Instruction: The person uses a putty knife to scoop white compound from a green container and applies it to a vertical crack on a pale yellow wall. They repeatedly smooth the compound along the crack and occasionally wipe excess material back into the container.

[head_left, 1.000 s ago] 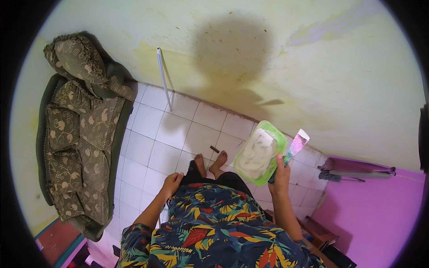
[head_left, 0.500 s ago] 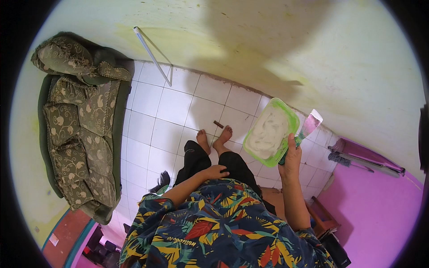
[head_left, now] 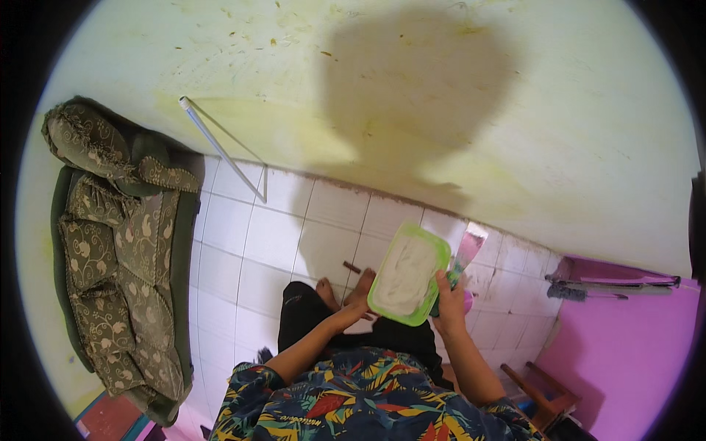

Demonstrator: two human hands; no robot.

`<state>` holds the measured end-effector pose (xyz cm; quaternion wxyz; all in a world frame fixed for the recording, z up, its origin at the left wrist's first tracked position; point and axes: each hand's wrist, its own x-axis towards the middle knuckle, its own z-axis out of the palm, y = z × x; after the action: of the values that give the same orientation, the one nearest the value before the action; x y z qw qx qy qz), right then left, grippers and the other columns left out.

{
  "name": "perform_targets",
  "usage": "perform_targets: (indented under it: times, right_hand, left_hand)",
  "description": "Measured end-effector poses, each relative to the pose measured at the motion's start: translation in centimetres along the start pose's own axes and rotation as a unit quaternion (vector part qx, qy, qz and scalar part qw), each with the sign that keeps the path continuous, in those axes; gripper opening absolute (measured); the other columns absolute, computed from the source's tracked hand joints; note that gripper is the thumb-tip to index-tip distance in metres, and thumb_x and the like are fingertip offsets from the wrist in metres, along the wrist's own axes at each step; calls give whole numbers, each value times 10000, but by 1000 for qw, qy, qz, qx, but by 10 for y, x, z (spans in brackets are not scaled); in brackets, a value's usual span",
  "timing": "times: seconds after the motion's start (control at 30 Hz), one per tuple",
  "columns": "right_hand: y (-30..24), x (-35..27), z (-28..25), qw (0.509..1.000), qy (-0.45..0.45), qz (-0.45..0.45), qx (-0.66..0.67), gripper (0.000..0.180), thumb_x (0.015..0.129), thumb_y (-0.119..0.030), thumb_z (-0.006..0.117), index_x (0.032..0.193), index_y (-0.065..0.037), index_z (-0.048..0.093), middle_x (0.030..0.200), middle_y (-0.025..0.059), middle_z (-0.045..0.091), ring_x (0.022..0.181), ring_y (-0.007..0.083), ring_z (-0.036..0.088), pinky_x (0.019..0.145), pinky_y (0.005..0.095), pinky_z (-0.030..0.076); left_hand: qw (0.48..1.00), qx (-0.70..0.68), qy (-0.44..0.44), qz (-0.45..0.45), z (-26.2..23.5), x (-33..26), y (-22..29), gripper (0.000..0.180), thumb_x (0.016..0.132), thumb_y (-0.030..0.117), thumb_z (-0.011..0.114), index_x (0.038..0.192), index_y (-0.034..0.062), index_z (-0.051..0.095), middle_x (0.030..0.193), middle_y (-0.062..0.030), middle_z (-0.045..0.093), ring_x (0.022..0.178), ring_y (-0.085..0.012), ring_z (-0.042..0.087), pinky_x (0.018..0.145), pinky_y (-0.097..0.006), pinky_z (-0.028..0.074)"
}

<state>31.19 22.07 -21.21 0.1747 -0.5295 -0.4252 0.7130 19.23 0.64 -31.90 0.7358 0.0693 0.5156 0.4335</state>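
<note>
A green plastic tub (head_left: 373, 298) of whitish paste (head_left: 408, 273) is held up in front of my body, above my feet. My right hand (head_left: 451, 309) is closed at its right side, gripping the tub's edge together with a putty knife (head_left: 463, 253). The knife's green handle is in my palm, and its blade, pinkish with a pale tip, points up and away. My left hand (head_left: 351, 314) is at the tub's lower left side, fingers stretched toward it. The tub partly hides those fingers, and I cannot tell whether they touch it.
A patterned sofa (head_left: 132, 272) stands on the left. A pale pole (head_left: 220, 147) leans on the stained, light wall (head_left: 279, 95) ahead. A small brown bar (head_left: 351, 267) lies on the tiles near my feet. At right are a grey duster (head_left: 566, 292) and wooden furniture (head_left: 548, 400) by a pink wall.
My right hand has brought the tub and putty knife left and closer to my body. My left hand has left my thigh and moved to the tub's left side. The view has shifted upward.
</note>
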Motion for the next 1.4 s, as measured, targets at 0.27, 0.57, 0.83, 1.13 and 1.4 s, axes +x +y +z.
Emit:
perform_targets:
  times: [0.27,0.57,0.83,1.13,1.4]
  right_hand:
    - [107,76,11,996,14,-46,-71,311,1006,-336,754,995,-62,607,917,-1,599,821,114,548,770,297,474]
    - [210,170,18,955,4,-218,-202,330,1013,-332,742,1030,-28,615,911,7,606,839,131,561,789,321,489]
    - [216,217,1,944,-32,-284,-162,334,1082,-356,631,1040,-28,586,741,28,635,692,105,644,617,260,494]
    - [119,108,-24,921,-77,-251,-288,206,1039,-135,512,1199,-13,471,884,112,559,639,201,542,617,332,454]
    - [82,72,35,732,-70,-430,-525,292,958,-57,711,1245,-5,683,976,183,636,802,364,662,746,381,549]
  left_hand:
    - [895,-446,23,6,-32,62,75,772,1053,675,434,1598,129,432,1609,-138,478,1479,-352,426,1241,-550,283]
    - [900,-415,-39,127,-110,175,-14,687,1081,539,467,1584,71,438,1571,-174,511,1399,-368,542,1172,-560,439]
    - [846,-413,-199,272,-180,187,-13,623,1083,471,438,1561,72,469,1539,-164,550,1389,-356,558,1170,-549,445]
    - [859,-391,-225,242,-185,165,44,580,1080,464,401,1512,102,538,1473,-120,616,1324,-322,617,1153,-502,468]
    - [840,-432,-183,274,-185,159,15,586,1088,474,402,1509,88,535,1455,-121,623,1302,-319,630,1152,-495,466]
